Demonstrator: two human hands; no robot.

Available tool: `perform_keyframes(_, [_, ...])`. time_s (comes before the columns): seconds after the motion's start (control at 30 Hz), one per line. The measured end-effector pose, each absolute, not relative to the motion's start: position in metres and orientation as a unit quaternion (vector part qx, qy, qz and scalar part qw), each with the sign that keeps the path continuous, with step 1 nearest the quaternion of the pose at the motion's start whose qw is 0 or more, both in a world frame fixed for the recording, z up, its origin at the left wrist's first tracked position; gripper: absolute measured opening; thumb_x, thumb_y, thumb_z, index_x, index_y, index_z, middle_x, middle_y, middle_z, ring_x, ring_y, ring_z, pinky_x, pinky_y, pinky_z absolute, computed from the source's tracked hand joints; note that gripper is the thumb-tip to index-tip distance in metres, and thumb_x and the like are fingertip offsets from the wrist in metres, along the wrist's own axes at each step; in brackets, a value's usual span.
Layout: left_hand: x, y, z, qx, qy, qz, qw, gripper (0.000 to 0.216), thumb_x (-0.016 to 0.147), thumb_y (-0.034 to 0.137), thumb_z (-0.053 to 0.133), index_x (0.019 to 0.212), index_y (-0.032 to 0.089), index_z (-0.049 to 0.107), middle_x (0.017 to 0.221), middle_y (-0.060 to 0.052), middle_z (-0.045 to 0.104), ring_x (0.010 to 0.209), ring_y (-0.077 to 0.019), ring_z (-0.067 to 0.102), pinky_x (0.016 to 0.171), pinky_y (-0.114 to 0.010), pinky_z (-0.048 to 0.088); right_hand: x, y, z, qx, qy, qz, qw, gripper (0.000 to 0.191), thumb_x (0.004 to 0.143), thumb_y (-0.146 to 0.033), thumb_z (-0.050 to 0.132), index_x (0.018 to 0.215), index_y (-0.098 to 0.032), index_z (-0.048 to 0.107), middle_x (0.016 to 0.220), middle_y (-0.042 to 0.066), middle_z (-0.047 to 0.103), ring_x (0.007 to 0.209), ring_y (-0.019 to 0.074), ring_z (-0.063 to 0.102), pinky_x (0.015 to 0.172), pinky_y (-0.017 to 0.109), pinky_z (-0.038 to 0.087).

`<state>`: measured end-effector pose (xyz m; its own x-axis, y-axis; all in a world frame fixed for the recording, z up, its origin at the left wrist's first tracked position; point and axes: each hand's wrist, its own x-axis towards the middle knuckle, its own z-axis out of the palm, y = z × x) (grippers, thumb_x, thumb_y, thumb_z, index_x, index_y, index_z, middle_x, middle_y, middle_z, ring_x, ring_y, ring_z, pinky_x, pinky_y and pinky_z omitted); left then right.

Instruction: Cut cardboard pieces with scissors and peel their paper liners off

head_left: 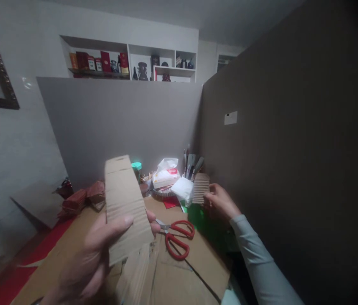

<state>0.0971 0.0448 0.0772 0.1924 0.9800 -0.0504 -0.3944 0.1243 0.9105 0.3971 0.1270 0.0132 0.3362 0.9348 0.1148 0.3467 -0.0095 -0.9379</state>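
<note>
My left hand [102, 241] grips a long strip of cardboard [123, 186], thumb on its face and fingers behind; the strip stands tilted up toward the camera. Farther right, my right hand [221, 200] pinches a small piece of corrugated cardboard [201, 188] with its ridges showing. Between the hands, scissors with red handles [179, 239] lie on the cardboard sheet [179, 279] covering the table. Their blades are partly hidden behind my left fingers. Below the left hand, more narrow cardboard strips [137, 271] are partly covered by it.
A tissue pack [166, 176], a white packet [183, 188] and a bundle of pens or brushes [192, 165] stand at the back. Reddish wrapped lumps [73, 202] lie at the left. Grey partitions [124, 118] enclose the back and right.
</note>
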Motion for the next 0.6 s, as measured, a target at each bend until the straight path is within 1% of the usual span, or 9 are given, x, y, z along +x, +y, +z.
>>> perform_keyframes(0.1, [0.099,0.045,0.079,0.396,0.383,0.522,0.651,0.016,0.073,0.016,0.074,0.089,0.016,0.074,0.081,-0.009,0.079,0.062,-0.0205,0.073,0.061,-0.029,0.06,0.412,0.129,0.006,-0.689,-0.471,0.242,0.495,0.033,0.095,-0.031,0.061,0.124,-0.017,0.057,0.125,0.01,0.06,0.104,0.0242,0.063,0.086,0.044,0.055])
perform_keyframes(0.2, [0.1,0.042,0.079,0.404,0.382,0.515,0.652,0.017,0.073,0.019,0.075,0.09,0.017,0.072,0.079,-0.007,0.078,0.061,-0.0213,0.072,0.056,-0.029,0.059,0.409,0.124,0.013,-0.686,-0.483,0.215,0.5,0.033,0.095,-0.031,0.061,0.124,-0.017,0.057,0.126,0.01,0.059,0.105,0.0246,0.062,0.087,0.045,0.054])
perform_keyframes(0.3, [0.103,0.041,0.076,0.448,0.368,0.472,0.664,0.016,0.077,0.025,0.072,0.091,0.017,0.073,0.082,-0.009,0.078,0.066,-0.0227,0.072,0.061,-0.031,0.058,0.39,0.111,0.035,-0.632,-0.53,0.224,0.519,0.031,0.095,-0.031,0.06,0.124,-0.018,0.057,0.127,0.01,0.058,0.106,0.0246,0.062,0.088,0.046,0.053])
perform_keyframes(0.37, [0.105,0.041,0.071,0.481,0.351,0.431,0.678,0.016,0.081,0.028,0.068,0.091,0.017,0.074,0.083,-0.008,0.078,0.068,-0.0212,0.072,0.065,-0.029,0.057,0.372,0.099,0.052,-0.562,-0.58,0.26,0.529,0.026,0.094,-0.031,0.061,0.117,-0.016,0.061,0.121,0.009,0.062,0.104,0.0235,0.063,0.088,0.045,0.053])
perform_keyframes(0.4, [0.106,0.042,0.068,0.495,0.34,0.411,0.686,0.015,0.082,0.028,0.067,0.091,0.018,0.074,0.083,-0.007,0.079,0.069,-0.0203,0.072,0.066,-0.027,0.057,0.361,0.093,0.06,-0.519,-0.604,0.287,0.533,0.025,0.094,-0.033,0.061,0.113,-0.015,0.062,0.114,0.008,0.065,0.099,0.0222,0.065,0.086,0.043,0.054])
perform_keyframes(0.47, [0.108,0.044,0.06,0.515,0.319,0.371,0.704,0.013,0.083,0.027,0.067,0.091,0.019,0.074,0.084,-0.006,0.079,0.07,-0.02,0.073,0.065,-0.026,0.056,0.34,0.08,0.073,-0.432,-0.635,0.344,0.54,0.032,0.099,-0.041,0.048,0.112,-0.016,0.063,0.103,0.008,0.068,0.089,0.0189,0.068,0.082,0.037,0.055])
perform_keyframes(0.5, [0.109,0.046,0.056,0.519,0.316,0.353,0.712,0.012,0.083,0.026,0.067,0.092,0.02,0.074,0.085,-0.006,0.08,0.072,-0.0209,0.074,0.065,-0.027,0.056,0.331,0.074,0.077,-0.397,-0.643,0.363,0.545,0.034,0.099,-0.042,0.045,0.113,-0.017,0.062,0.1,0.007,0.069,0.085,0.0174,0.068,0.079,0.034,0.055])
perform_keyframes(0.57, [0.109,0.047,0.049,0.521,0.319,0.324,0.722,0.013,0.082,0.027,0.07,0.092,0.02,0.074,0.087,-0.007,0.08,0.076,-0.024,0.075,0.068,-0.032,0.057,0.316,0.065,0.081,-0.355,-0.643,0.375,0.566,0.027,0.095,-0.039,0.053,0.108,-0.017,0.062,0.095,0.004,0.066,0.078,0.0135,0.063,0.072,0.027,0.052])
perform_keyframes(0.6, [0.109,0.048,0.046,0.521,0.323,0.317,0.724,0.015,0.08,0.027,0.072,0.093,0.02,0.074,0.087,-0.007,0.081,0.077,-0.025,0.075,0.07,-0.034,0.057,0.31,0.062,0.082,-0.342,-0.64,0.377,0.576,0.024,0.092,-0.038,0.056,0.103,-0.017,0.062,0.09,0.002,0.064,0.073,0.0117,0.06,0.065,0.024,0.05])
